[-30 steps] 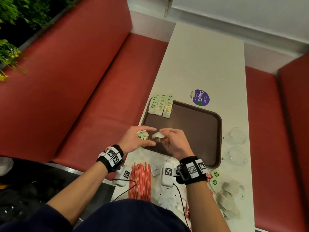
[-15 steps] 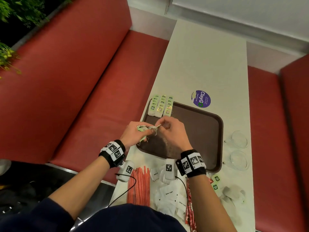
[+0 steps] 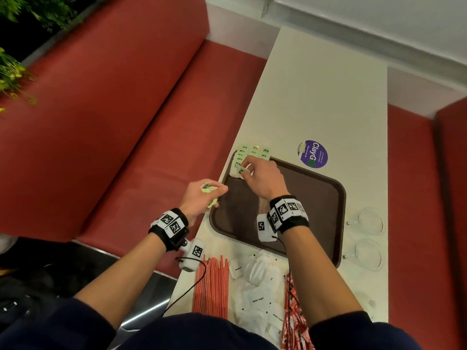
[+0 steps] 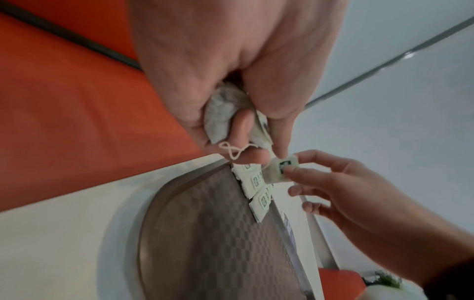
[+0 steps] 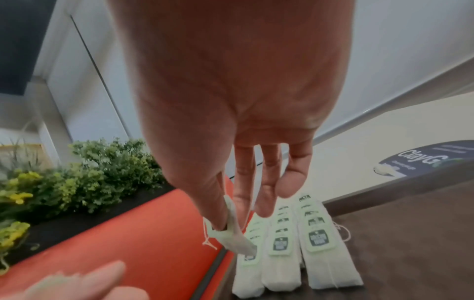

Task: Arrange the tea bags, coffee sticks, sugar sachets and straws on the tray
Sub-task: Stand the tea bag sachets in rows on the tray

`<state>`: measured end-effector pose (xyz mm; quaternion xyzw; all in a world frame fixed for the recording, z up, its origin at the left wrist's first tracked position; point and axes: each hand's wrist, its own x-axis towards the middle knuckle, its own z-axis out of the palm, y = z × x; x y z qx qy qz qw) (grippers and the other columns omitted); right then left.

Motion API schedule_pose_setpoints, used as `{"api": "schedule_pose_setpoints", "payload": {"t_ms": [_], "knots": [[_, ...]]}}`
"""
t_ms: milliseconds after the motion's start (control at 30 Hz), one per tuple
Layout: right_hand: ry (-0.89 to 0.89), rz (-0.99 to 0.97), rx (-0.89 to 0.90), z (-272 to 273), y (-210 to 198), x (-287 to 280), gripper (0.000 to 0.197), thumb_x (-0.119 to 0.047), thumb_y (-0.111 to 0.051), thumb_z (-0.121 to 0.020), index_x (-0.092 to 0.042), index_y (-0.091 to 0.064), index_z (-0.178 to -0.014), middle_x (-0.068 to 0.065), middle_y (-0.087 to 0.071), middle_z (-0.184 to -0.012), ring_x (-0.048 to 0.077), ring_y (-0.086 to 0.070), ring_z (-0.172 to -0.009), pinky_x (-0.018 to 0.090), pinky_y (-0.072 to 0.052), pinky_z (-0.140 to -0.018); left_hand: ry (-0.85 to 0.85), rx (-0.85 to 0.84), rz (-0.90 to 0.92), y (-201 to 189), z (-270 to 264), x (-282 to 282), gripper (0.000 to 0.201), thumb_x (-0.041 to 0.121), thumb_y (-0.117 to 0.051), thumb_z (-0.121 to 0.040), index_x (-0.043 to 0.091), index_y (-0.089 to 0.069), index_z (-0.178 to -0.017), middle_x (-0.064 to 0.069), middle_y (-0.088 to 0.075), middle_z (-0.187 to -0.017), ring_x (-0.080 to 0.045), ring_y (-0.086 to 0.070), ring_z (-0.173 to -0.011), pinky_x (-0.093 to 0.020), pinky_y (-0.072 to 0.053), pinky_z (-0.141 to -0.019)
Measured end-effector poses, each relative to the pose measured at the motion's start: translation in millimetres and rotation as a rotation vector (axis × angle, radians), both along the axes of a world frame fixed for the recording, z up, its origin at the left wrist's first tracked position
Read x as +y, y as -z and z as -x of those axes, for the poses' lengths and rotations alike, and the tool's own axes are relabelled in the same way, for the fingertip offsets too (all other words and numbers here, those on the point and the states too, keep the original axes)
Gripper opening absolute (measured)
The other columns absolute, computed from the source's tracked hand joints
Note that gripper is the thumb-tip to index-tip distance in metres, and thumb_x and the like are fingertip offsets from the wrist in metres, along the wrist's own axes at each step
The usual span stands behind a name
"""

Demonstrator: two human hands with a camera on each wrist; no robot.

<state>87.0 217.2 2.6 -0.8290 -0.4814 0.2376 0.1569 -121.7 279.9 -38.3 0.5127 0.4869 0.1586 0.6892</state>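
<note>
Red bench seating flanks a pale surface [image 3: 328,97] carrying a brown tray [image 3: 316,198]. At the tray's far left corner, the right hand [image 3: 262,178] pinches a tea bag [image 5: 237,237] between thumb and forefinger just above three rows of tea bags [image 5: 295,253], its other fingers [image 5: 266,182] straight. The left hand [image 3: 202,195], beside the tray's left edge, holds its fingers clenched on bunched tea bags [image 4: 220,113]. Straws [image 3: 212,286], sugar sachets [image 3: 257,299] and coffee sticks [image 3: 293,311] lie near the body.
</note>
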Motion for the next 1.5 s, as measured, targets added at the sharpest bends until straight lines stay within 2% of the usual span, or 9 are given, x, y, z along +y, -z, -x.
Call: {"api": "schedule_pose_setpoints", "payload": {"t_ms": [200, 433, 600, 800, 933, 1033, 1233, 1400, 1500], "knots": [[-0.106, 0.237, 0.025, -1.5, 20.6, 25.3, 0.026, -0.028, -0.066, -0.098, -0.028, -0.068, -0.124, 0.008, -0.070, -0.125, 0.032, -0.066, -0.117, 0.041, -0.053, -0.093, -0.156, -0.095, 0.251, -1.4, 3.1, 9.4, 0.040, 0.035, -0.093, -0.083, 0.012, -0.076, -0.111, -0.004, -0.068, -0.078, -0.016, -0.065, -0.062, -0.025, -0.038, -0.044], [-0.049, 0.236, -0.049, 3.4, 40.0, 44.1, 0.027, -0.023, -0.061, -0.098, -0.027, -0.063, -0.124, 0.012, -0.068, -0.125, 0.038, -0.066, -0.113, 0.047, -0.058, -0.094, -0.206, -0.136, 0.310, -3.6, 9.2, 16.0, 0.049, 0.033, -0.093, -0.082, 0.009, -0.071, -0.119, -0.003, -0.064, -0.074, -0.015, -0.063, -0.061, -0.019, -0.034, -0.037], [-0.002, 0.171, -0.094, 1.3, 45.9, 49.4, 0.025, -0.022, -0.062, -0.093, -0.026, -0.066, -0.118, 0.009, -0.070, -0.121, 0.038, -0.067, -0.111, 0.048, -0.058, -0.093, -0.201, -0.158, 0.309, -5.4, 10.5, 18.0, 0.061, 0.038, -0.096, -0.072, 0.009, -0.071, -0.120, -0.002, -0.064, -0.075, -0.015, -0.063, -0.063, -0.021, -0.034, -0.041], [0.032, 0.134, -0.168, 5.8, 49.9, 54.9, 0.028, -0.020, -0.063, -0.096, -0.020, -0.067, -0.123, 0.011, -0.063, -0.127, 0.038, -0.058, -0.122, 0.050, -0.051, -0.099, -0.183, -0.193, 0.306, -10.7, 8.5, 19.4, 0.058, 0.039, -0.095, -0.076, 0.010, -0.070, -0.119, -0.002, -0.062, -0.074, -0.016, -0.057, -0.067, -0.020, -0.034, -0.040], [0.119, 0.045, -0.186, 14.1, 50.8, 51.9, 0.035, -0.015, -0.067, -0.092, -0.023, -0.058, -0.124, 0.010, -0.055, -0.126, 0.037, -0.060, -0.112, 0.049, -0.054, -0.090, -0.184, -0.204, 0.328, -16.8, 7.8, 19.3, 0.050, 0.038, -0.093, -0.082, 0.012, -0.070, -0.118, -0.003, -0.063, -0.074, -0.015, -0.055, -0.068, -0.018, -0.033, -0.040], [0.137, -0.022, -0.182, 19.7, 50.5, 45.9, 0.032, -0.013, -0.067, -0.090, -0.026, -0.058, -0.118, 0.009, -0.053, -0.122, 0.036, -0.059, -0.106, 0.049, -0.054, -0.089, -0.191, -0.213, 0.342, -22.6, 6.6, 18.6, 0.042, 0.034, -0.088, -0.088, 0.012, -0.067, -0.116, -0.007, -0.061, -0.078, -0.012, -0.057, -0.058, -0.016, -0.033, -0.036], [0.086, -0.008, -0.185, 31.1, 58.4, 26.8, 0.032, -0.029, -0.075, -0.093, -0.030, -0.066, -0.124, 0.006, -0.062, -0.128, 0.034, -0.060, -0.118, 0.049, -0.055, -0.095, -0.207, -0.228, 0.358, -27.9, 9.2, 15.5, 0.037, 0.030, -0.084, -0.094, 0.010, -0.065, -0.118, -0.007, -0.061, -0.079, -0.012, -0.060, -0.059, -0.017, -0.038, -0.036], [0.105, 0.016, -0.254, 43.3, 70.7, 13.3, 0.028, -0.033, -0.071, -0.100, -0.027, -0.067, -0.127, 0.006, -0.071, -0.124, 0.035, -0.059, -0.120, 0.050, -0.053, -0.097, -0.202, -0.241, 0.385, -27.5, 12.1, 11.6, 0.047, 0.035, -0.086, -0.091, 0.009, -0.065, -0.125, -0.010, -0.065, -0.081, -0.013, -0.055, -0.059, -0.018, -0.040, -0.042], [0.111, 0.004, -0.270, 46.2, 72.5, 13.2, 0.027, -0.034, -0.067, -0.103, -0.024, -0.067, -0.128, 0.006, -0.073, -0.123, 0.035, -0.057, -0.121, 0.049, -0.051, -0.097, -0.228, -0.284, 0.411, -31.2, 11.0, 8.9, 0.045, 0.030, -0.085, -0.093, 0.006, -0.064, -0.124, -0.012, -0.063, -0.084, -0.015, -0.062, -0.064, -0.019, -0.045, -0.045]]}}
